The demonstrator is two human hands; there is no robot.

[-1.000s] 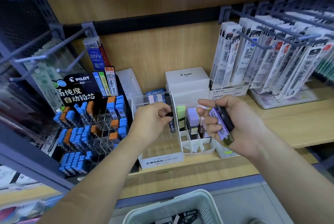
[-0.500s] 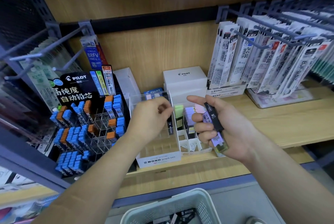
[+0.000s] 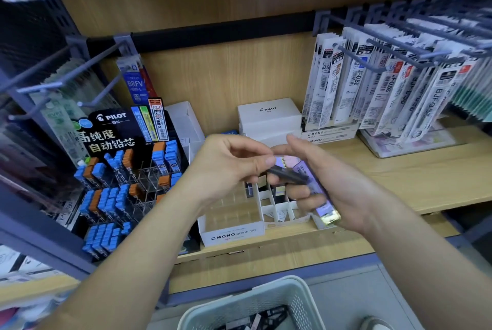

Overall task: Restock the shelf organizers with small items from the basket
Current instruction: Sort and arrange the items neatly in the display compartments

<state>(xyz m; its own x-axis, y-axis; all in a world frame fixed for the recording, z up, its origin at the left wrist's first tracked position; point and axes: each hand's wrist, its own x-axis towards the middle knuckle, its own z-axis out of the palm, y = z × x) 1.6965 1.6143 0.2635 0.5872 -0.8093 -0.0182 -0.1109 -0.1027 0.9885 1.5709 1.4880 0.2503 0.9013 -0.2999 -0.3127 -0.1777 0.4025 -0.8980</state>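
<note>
My left hand (image 3: 226, 167) pinches one end of a black lead case (image 3: 288, 175) above the clear MONO organizer (image 3: 231, 232). My right hand (image 3: 332, 183) holds a purple lead case (image 3: 318, 196) in its palm, with the black case's other end lying against its fingers. One dark case (image 3: 249, 190) stands in the clear organizer's right rear slot. To its right, a white divided organizer (image 3: 279, 210) holds pastel cases at its back. The pale basket (image 3: 255, 303) sits at the bottom with dark items inside.
A black PILOT lead display (image 3: 119, 178) with blue and orange cases stands on the left. White PILOT boxes (image 3: 269, 116) sit behind the organizers. Refill packs (image 3: 372, 90) hang on hooks at the right, bare metal hooks (image 3: 53, 84) jut out at the left.
My left hand left the clear organizer, where it set a dark case, and came right to take the black case from my right hand. Both hands now meet above the organizers.
</note>
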